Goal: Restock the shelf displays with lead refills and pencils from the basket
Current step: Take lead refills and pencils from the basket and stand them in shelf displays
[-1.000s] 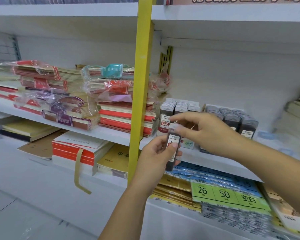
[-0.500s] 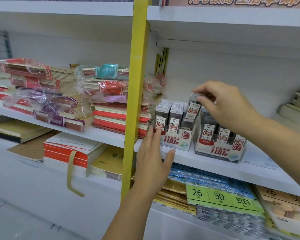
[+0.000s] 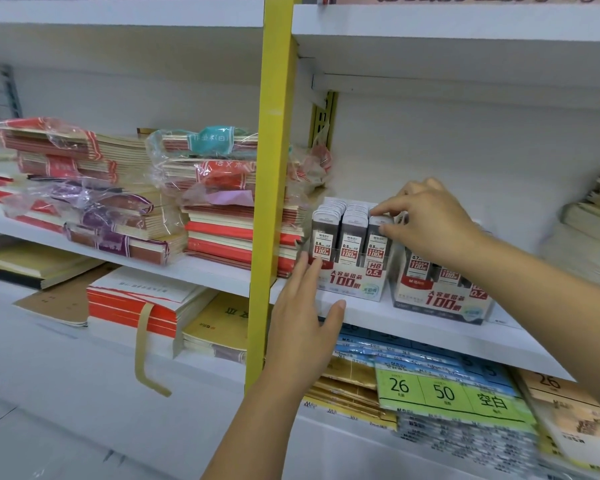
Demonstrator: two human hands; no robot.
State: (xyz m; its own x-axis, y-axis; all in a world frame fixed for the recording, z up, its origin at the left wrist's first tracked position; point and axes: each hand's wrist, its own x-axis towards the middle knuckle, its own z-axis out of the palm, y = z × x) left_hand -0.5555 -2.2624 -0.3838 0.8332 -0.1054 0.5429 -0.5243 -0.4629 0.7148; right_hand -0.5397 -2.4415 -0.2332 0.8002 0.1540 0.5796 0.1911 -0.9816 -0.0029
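Right hand (image 3: 430, 223) pinches the refill case (image 3: 376, 241) by its top, in the right slot of the 0.5 box (image 3: 350, 287) on the shelf (image 3: 413, 329). Left hand (image 3: 305, 327), fingers straight, seems to steady the box. The case is probably light, stiff and slick, so grip its narrow sides.

Only two bare hands and forearms show of the person. The left hand (image 3: 305, 327) has slim fingers (image 3: 312, 275) and a short, closely trimmed thumbnail (image 3: 341, 304). Behind the fingers, the left forearm (image 3: 257, 427) runs uncovered to the lower edge. The right hand (image 3: 430, 223) is likewise bare, with rounded knuckles above the fingers. Behind it the right forearm (image 3: 551, 296) is sleeveless as far as it shows, blurring slightly toward the edge.
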